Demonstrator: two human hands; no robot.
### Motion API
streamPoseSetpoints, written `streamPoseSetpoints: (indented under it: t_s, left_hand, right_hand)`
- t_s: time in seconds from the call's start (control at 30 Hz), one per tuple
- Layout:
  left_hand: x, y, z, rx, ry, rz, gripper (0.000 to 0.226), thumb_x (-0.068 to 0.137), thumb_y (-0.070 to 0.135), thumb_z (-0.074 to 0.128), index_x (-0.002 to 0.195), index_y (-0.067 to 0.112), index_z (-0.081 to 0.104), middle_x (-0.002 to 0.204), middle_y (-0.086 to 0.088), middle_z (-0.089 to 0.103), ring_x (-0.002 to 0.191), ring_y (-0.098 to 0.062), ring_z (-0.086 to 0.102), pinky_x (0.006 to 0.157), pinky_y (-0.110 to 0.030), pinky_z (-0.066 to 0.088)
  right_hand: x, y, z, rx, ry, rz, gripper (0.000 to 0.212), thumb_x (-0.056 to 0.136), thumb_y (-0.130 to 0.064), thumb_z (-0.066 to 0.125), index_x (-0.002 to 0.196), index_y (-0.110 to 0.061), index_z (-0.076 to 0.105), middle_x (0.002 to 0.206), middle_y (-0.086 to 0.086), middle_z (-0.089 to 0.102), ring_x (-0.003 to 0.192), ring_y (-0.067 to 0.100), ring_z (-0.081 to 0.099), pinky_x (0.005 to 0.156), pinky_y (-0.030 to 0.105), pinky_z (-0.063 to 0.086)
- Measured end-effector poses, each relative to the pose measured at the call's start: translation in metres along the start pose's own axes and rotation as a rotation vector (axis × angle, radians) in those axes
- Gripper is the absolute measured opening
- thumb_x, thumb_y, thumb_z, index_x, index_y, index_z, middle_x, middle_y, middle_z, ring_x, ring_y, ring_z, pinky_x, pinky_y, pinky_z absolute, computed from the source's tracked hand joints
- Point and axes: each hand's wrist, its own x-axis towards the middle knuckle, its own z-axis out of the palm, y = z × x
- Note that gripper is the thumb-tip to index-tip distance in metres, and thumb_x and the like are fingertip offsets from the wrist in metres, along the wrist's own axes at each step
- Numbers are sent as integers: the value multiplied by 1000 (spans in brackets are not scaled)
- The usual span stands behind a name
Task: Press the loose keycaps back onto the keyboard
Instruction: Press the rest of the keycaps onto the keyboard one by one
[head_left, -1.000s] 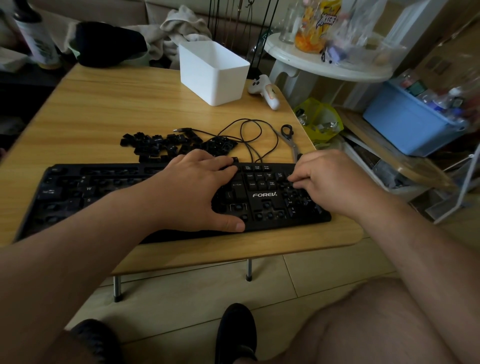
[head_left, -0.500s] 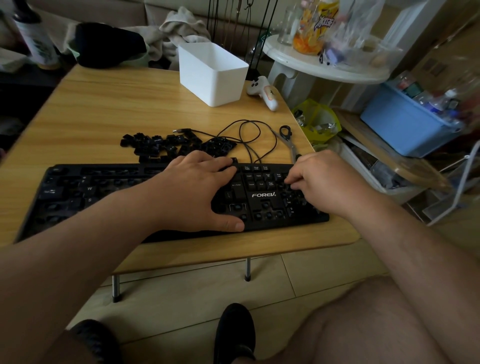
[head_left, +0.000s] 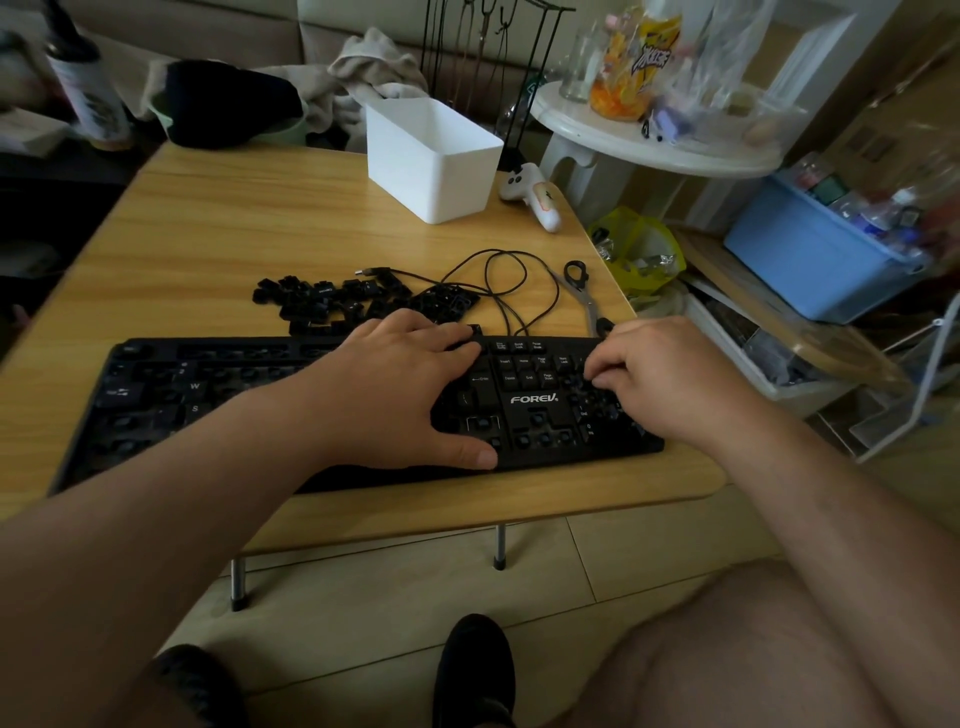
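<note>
While my left hand (head_left: 395, 389) lies flat with straight fingers on the long black plastic keyboard (head_left: 156, 395) atop the low wooden table (head_left: 234, 234), my right hand (head_left: 670, 379) curls fingertips down onto its number-pad corner; whether they pinch anything I cannot tell. Beyond my left fingers sits the heap of small loose black keycaps (head_left: 343, 304).

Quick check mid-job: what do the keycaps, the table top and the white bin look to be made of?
Keycaps: black matte plastic, moulded hollow undersides. Table: light wood-grain top, likely laminate, given its even streaks and faint sheen. Bin: white, smooth plastic with thin walls.
</note>
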Motion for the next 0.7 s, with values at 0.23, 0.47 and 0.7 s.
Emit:
streamPoseSetpoints:
  t_s: [0.23,0.47,0.7]
  left_hand:
    - [12,-28,-19,-218,420,-86,22,99,39,64,116,31,76,99,14,70,88,-8,61,83,-30,54]
    - [37,-41,-17,-244,485,-277,20,95,35,62,109,37,76,99,10,73,90,-14,61,77,-34,55]
    - [45,-32,-11,-261,476,-273,23,92,34,61,108,39,76,94,14,72,94,-16,64,73,-33,56]
  right_hand:
    - [29,-32,-6,136,138,42,14,96,-26,70,106,-29,80,106,-10,72,100,12,62,87,30,49]
    - [85,-71,13,267,-91,142,20,91,-51,71,98,-34,81,95,-13,73,90,9,64,69,26,48]
    - [106,-86,9,305,-217,240,21,84,-49,82,90,-29,81,90,-7,72,84,10,63,64,25,48]
